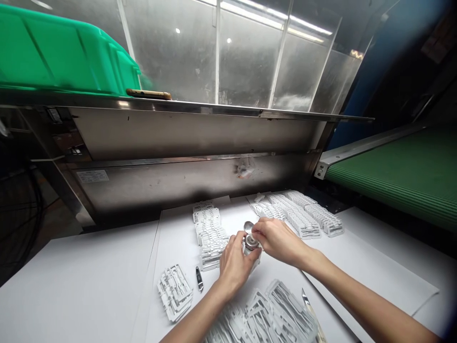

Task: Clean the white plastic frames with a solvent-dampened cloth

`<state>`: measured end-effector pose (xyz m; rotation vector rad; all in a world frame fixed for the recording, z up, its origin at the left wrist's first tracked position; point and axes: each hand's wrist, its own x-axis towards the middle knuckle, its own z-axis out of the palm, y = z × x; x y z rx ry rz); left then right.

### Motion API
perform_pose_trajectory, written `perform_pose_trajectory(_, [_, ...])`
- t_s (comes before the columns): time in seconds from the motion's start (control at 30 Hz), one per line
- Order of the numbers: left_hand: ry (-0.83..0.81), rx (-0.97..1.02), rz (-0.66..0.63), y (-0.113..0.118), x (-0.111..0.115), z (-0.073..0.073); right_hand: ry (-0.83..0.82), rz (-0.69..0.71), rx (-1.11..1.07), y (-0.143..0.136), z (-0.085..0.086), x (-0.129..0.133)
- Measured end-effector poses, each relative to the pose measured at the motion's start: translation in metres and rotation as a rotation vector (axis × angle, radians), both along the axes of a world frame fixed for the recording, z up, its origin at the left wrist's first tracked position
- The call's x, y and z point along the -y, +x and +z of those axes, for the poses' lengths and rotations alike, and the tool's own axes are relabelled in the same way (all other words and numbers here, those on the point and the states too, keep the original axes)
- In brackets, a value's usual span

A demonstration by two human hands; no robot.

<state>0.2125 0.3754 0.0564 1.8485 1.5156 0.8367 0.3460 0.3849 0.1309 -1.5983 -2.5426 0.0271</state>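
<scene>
My left hand [233,267] is closed around a small round container [252,241] with a metal rim, held above the white table. Its round metal lid [248,226] stands flipped open at the far side. The fingers of my right hand [273,238] are pinched together at the container's mouth; whatever they hold is hidden. Left of my left hand runs a row of white plastic parts [210,233]. Below it lie dark nail clippers [199,279] and a small stack of white parts [174,293]. A loose heap of white parts [264,314] lies nearest me.
Rows of white parts [296,214] stand at the back right. A knife [310,309] with a pale handle lies at the front right. Above the table, a metal shelf [214,109] carries a green crate [64,57] and a phone [149,94]. A green conveyor belt [400,162] runs along the right.
</scene>
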Motion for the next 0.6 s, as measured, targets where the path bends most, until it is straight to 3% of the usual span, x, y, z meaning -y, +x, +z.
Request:
perform_pose_trajectory(0.13, [0.01,0.001,-0.009,-0.001,0.001,0.0,0.001,0.008,0.009,0.0,0.001,0.001])
perform_pose_trajectory(0.37, [0.004,-0.034,0.026,0.003,0.0,0.0,-0.022,-0.012,0.075,-0.005,-0.013,0.002])
perform_pose_trajectory(0.6, [0.026,-0.039,0.034,0.002,0.001,-0.003,-0.02,-0.012,0.1,-0.005,0.003,0.004])
